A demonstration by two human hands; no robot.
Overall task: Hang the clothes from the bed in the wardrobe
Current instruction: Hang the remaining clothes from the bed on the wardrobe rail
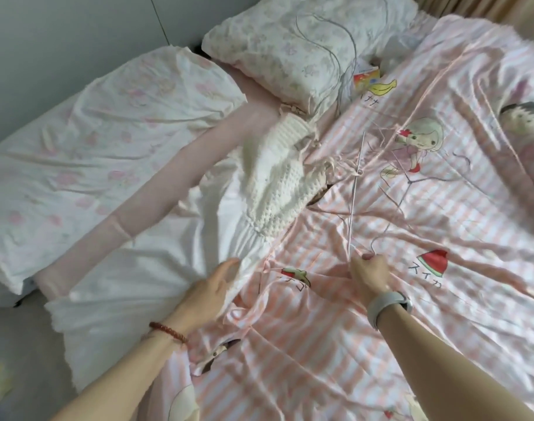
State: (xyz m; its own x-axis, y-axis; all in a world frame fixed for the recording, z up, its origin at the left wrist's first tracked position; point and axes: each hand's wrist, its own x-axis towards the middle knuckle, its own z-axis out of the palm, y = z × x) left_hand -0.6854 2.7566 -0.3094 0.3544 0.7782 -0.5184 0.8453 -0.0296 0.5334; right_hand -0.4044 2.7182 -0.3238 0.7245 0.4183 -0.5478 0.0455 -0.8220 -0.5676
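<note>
The right hand [369, 274] is pinching the near end of a thin metal clothes hanger [355, 183], fingers curled around the wire, over the pink striped cartoon quilt [442, 208]. The left hand [209, 288] is lying with fingers relaxed and straight against the white dress [253, 244], which is sprawling near the middle of the bed with a white knitted top [277, 177] on it. Two floral pillows [290, 41] are sitting at the head edge.

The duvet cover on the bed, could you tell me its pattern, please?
Pink and white stripes with cartoon prints on the duvet cover; head view.
</note>
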